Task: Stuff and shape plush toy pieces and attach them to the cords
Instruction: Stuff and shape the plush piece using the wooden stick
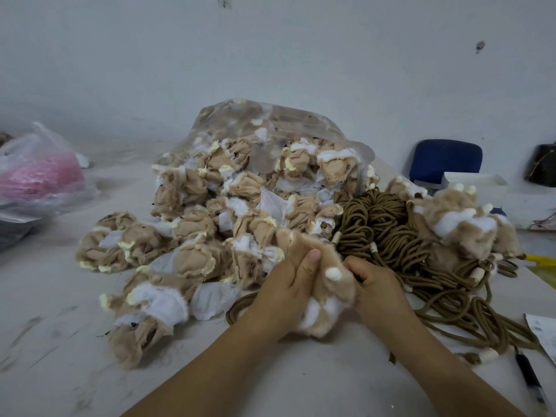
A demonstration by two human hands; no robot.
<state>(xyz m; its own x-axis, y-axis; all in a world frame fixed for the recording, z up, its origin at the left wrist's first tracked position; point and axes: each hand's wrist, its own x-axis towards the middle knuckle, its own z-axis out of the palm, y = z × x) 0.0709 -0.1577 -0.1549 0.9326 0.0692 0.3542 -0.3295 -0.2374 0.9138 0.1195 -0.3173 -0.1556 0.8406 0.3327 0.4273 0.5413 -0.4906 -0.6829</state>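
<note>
Gripped between two bare hands over the near middle of a pale, scuffed surface point(60, 311): one tan-and-white plush piece point(329, 299), fur side out, with a small white nub showing near its top. Clasped on its left flank by the left hand point(288, 284), fingers curled round the fur and thumb lying up along it. Pinched on its right flank by the right hand point(376, 282), fingers tucked into the fabric.

Just behind the hands and to their right, a thick tangle of brown cords point(388, 236), several ends wrapped in pale binding, loops trailing toward the near right edge and one loop curving in beside the left wrist. Behind and to the left, spilling from the mouth of a clear plastic bag point(279, 121), a heap of inside-out pieces point(192, 236) in tan, white and pale yellow. Beyond the cords at right, and touching them, a smaller mound of furry pieces point(463, 224).

At far left, a thin bag with pink contents point(39, 176). At far right, a blue chair point(445, 158) against the white wall point(270, 55), with a dark handbag point(544, 167) beside it. Nearer the surface's right corner, a black pen point(529, 383) and a printed slip of paper point(544, 332).
</note>
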